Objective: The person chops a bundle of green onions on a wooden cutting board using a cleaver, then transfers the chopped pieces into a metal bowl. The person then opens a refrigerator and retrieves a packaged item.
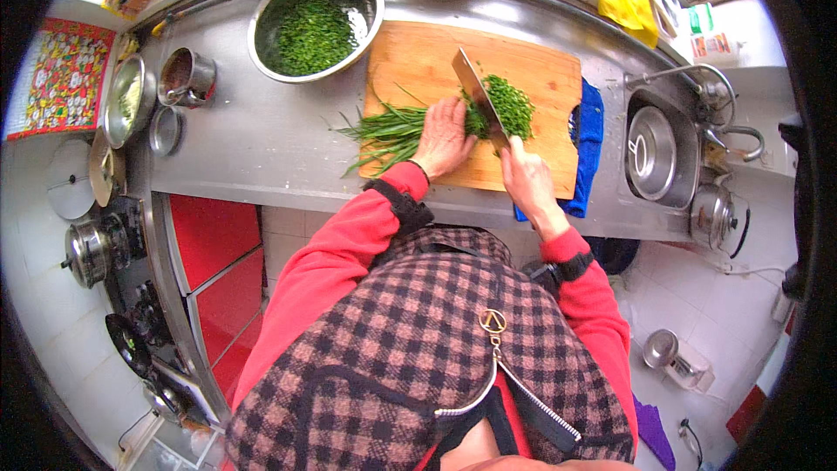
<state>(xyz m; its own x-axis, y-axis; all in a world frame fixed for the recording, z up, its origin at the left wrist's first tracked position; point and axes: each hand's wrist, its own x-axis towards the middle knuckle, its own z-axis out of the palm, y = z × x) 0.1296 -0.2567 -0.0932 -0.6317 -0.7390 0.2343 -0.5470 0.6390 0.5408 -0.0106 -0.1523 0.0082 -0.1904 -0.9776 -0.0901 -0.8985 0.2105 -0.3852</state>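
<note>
My right hand [527,175] grips the handle of a cleaver [480,95], whose broad blade stands on edge over the wooden cutting board [418,46]. Just left of the blade, my left hand [446,135] presses down on a bunch of long green chives [392,127]. The uncut stalks stretch left past the board's edge onto the counter. To the right of the blade lies a heap of finely chopped chives [511,104]. More chopped greens [317,36] fill part of a large steel bowl [260,52] at the board's upper left.
A blue cloth [592,144] lies under the board's right side. Beyond it is a sink [690,163] with a steel basin [656,167] and a faucet [745,134]. At left stand a small steel pot [208,72], a bowl [149,88] and a stove [134,261].
</note>
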